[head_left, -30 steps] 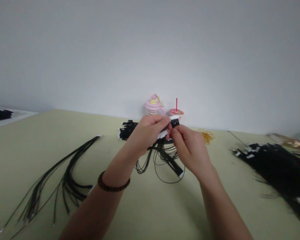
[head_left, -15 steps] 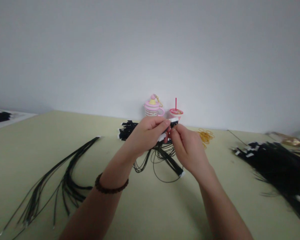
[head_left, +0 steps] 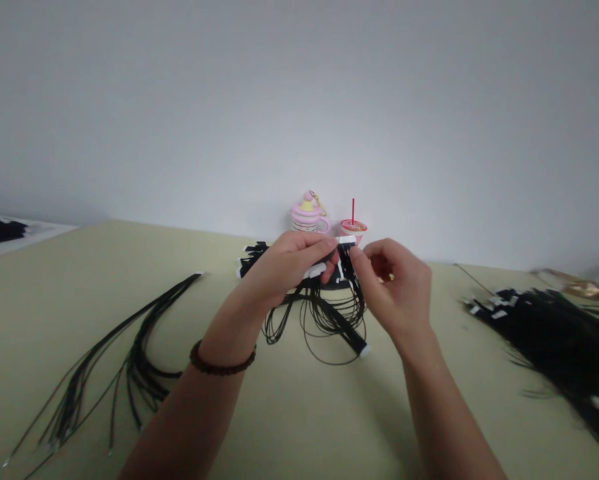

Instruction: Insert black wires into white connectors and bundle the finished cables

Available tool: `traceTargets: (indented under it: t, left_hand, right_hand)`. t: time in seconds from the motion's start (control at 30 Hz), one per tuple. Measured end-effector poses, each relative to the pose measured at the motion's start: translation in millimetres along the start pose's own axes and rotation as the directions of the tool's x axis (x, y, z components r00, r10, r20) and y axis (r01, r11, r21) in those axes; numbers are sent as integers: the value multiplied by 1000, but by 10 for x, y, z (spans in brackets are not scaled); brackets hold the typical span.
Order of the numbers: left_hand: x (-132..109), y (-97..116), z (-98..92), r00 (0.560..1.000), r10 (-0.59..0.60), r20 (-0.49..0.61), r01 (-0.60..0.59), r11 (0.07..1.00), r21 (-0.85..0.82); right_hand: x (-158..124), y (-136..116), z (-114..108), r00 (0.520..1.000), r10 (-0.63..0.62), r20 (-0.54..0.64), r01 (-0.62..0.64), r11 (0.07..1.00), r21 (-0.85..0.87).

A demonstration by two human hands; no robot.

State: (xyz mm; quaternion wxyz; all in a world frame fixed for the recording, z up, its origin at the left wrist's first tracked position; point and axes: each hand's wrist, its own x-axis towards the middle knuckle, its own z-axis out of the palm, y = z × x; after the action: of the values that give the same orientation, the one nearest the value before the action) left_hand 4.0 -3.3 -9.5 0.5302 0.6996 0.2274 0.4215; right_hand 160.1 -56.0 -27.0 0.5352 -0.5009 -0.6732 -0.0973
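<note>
My left hand (head_left: 284,270) is closed round a bunch of thin black cords with white tags (head_left: 329,267), held just above the table. Beside it, my right hand (head_left: 396,287) pinches the black strands at the top of that bunch with thumb and forefinger; its other fingers are curled. The cords hang down in loops (head_left: 324,320) that rest on the yellow-green table (head_left: 299,413). A dark bead bracelet (head_left: 222,363) circles my left wrist.
A fan of loose black cords (head_left: 119,360) lies at the left. A large heap of black cords with white tags (head_left: 564,340) fills the right. A smaller black pile (head_left: 252,257), a pink toy cup (head_left: 306,217) and a red-straw cup (head_left: 353,227) stand by the wall.
My right hand has shifted right and opened its grip to a pinch on the strands, away from the left hand. The hanging loops have spread wider. The left hand stays in place.
</note>
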Motion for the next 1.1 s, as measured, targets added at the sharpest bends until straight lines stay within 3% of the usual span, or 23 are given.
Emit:
traceTargets:
  t: [0.07,0.2,0.27,0.37,0.5,0.67,0.8,0.93,1.0,1.1]
  left_hand:
    - [-4,15,-17,999,-17,36,16,1000,15]
    - [6,-32,-6,989,-42,139,40,999,20]
    - [24,-86,25,987,-65,144,72,996,-43]
    - [55,-164,92,981,-119,155,150,968,-203]
    - [94,-219,199,954,-207,218,274,896,-350]
    - [163,-298,288,861,-362,357,493,765,-415]
    - [196,-384,250,786,-260,561,523,764,-378]
    - [169,-340,189,794,-60,605,431,758,-490]
    - [154,-301,188,801,-66,595,442,734,-515]
    - [146,-297,232,757,-133,640,525,706,-475]
  right_hand:
    - [22,71,-20,998,45,-38,-42,997,71]
    - [41,194,13,956,139,260,-236,889,392]
    - [40,223,48,936,175,306,-305,837,455]
    - [45,227,78,941,202,272,-323,775,543]
    - [66,204,64,968,170,186,-251,709,660]
    - [71,171,43,978,177,109,-200,661,723]
    - [90,170,10,966,238,105,-227,576,786]
    - [142,204,-47,915,391,98,-290,467,835]
    - [160,208,-58,892,440,102,-311,434,846]
    - [156,179,-45,879,455,140,-347,412,842]
